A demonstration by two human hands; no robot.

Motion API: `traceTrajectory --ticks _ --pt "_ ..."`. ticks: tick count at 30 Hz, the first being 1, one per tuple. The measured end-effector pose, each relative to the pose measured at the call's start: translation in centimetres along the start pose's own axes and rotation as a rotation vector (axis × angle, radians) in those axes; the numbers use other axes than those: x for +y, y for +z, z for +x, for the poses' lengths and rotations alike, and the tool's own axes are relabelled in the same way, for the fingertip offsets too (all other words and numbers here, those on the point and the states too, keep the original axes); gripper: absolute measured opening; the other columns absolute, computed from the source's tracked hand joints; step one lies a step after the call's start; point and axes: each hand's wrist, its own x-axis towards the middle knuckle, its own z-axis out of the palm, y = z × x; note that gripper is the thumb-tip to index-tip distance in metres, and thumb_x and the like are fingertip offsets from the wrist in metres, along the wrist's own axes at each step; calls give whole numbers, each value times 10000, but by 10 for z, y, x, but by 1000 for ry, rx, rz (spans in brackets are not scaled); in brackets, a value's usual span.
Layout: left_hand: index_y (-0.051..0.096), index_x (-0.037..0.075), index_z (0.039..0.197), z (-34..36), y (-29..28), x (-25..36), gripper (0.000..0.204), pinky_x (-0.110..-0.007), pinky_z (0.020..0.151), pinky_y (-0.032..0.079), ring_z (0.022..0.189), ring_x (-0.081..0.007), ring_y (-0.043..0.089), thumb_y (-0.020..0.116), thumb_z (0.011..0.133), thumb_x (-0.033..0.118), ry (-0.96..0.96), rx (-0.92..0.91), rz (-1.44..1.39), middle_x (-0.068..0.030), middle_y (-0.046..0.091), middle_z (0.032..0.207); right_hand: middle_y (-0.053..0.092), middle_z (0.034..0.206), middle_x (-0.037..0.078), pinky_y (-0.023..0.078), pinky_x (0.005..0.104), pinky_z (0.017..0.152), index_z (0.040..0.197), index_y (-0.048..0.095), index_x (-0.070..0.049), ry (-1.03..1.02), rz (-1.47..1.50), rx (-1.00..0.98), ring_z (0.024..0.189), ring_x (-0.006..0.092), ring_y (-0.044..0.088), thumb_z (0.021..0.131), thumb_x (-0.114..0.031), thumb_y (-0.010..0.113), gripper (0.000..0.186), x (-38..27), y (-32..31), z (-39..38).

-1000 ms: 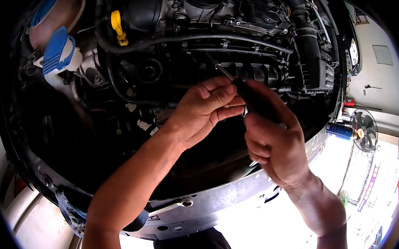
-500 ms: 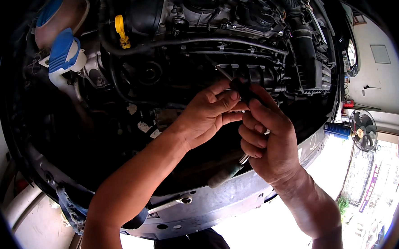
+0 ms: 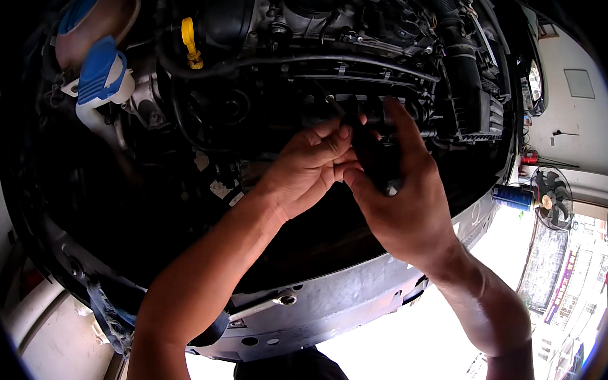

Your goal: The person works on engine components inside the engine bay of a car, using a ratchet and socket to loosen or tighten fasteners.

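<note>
In the dim engine bay, my left hand (image 3: 309, 156) pinches a dark tool (image 3: 371, 149) between thumb and fingers. Its thin metal shaft (image 3: 336, 106) points up and left towards the engine, ending in a small bright tip. I cannot make out what the tip touches. Close on the right, my right hand (image 3: 410, 195) is spread around the dark tool's rear, index finger stretched out and thumb held apart from it. A small silvery spot shows beside that thumb. The other fingers of the right hand are hidden in shadow.
A ring spanner (image 3: 285, 300) lies on the grey front crossmember (image 3: 340, 288). Left are a blue-capped filler neck (image 3: 104, 76) and a yellow dipstick handle (image 3: 189, 36). A black hose (image 3: 242, 66) crosses behind my hands. A blue can (image 3: 513, 197) and fan (image 3: 551, 196) are at right.
The right hand has loosened from a grip into spread fingers. A greenish-handled tool that hung below it is out of sight. The left hand still holds the dark tool, moved slightly left.
</note>
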Motion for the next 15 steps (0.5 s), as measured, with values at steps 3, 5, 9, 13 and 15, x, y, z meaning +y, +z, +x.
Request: traceTrajectory --ticks 3,5,9,13,15 --pt "600 131 1174 1 10 3 293 -335 912 459 1034 -143 603 582 927 289 -2 70 109 -7 660 1068 542 583 5 442 282 422 1399 347 -36 -56 -219 -49 468 120 541 831 -25 599 622 -4 -12 1" --pt "594 122 1179 2 3 1 303 -334 910 458 1031 -149 606 569 934 298 5 58 22 -17 659 1077 561 640 12 430 247 420 1328 438 -19 61 184 -48 517 98 557 854 -82 574 497 -1 -12 3" --pt "591 134 1184 4 16 -10 300 -329 918 430 1075 -140 575 556 939 304 -57 68 2 -13 632 1149 593 694 42 442 243 435 1301 474 -32 -62 272 90 573 98 594 862 -114 559 454 9 4 5" --pt "588 131 1187 1 -7 -1 294 -331 924 423 1076 -134 561 567 937 284 8 -17 109 9 619 1144 577 682 32 421 243 425 1268 490 -41 -202 -346 -2 555 95 569 867 -118 559 414 6 -4 3" --pt "603 135 1168 5 3 -4 280 -338 941 420 1045 -129 570 584 929 277 21 40 122 21 633 1090 558 664 17 401 239 414 1243 505 -40 -126 -211 -74 532 90 542 871 -120 560 384 9 -12 1"
